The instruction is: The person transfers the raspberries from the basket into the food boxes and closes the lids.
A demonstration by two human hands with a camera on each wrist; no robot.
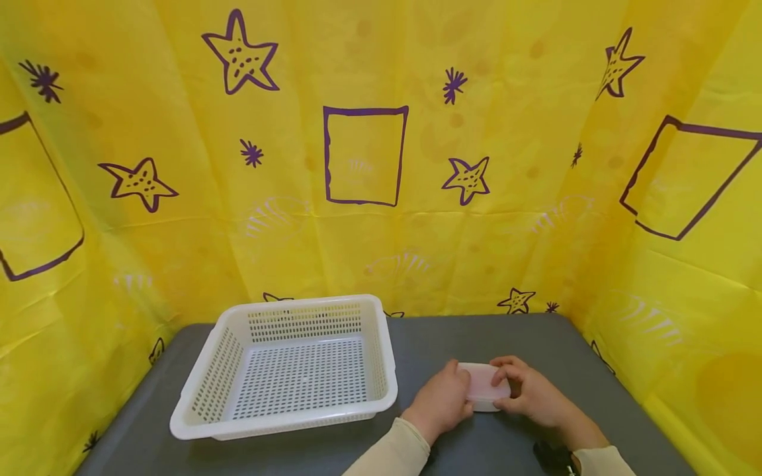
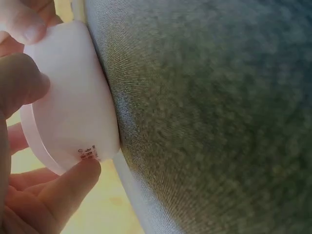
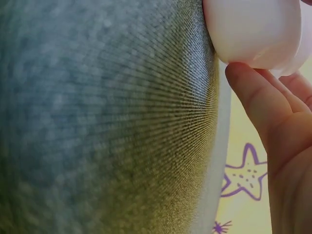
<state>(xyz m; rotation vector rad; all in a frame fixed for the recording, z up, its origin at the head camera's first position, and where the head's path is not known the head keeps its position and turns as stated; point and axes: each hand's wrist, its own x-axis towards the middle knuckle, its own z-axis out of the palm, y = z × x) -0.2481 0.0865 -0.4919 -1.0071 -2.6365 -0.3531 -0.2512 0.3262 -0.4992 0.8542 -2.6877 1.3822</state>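
A small white plastic box point(image 1: 486, 406) with a pale pink lid point(image 1: 479, 382) sits on the dark grey table, right of centre in the head view. My left hand point(image 1: 439, 400) grips its left side, and my right hand point(image 1: 536, 395) holds the right side between thumb and fingers. In the left wrist view the box point(image 2: 73, 92) shows a small patch of dark print low on its wall, with a thumb tip right beside it. The right wrist view catches a rounded corner of the box point(image 3: 258, 29) with fingers against it.
A white perforated plastic basket point(image 1: 286, 423) stands on the table to the left of my hands, with nothing inside. Yellow curtains point(image 1: 369, 251) with purple starfish drawings enclose the grey table point(image 1: 440, 337) at the back and both sides. A black band point(image 1: 553, 457) is at my right wrist.
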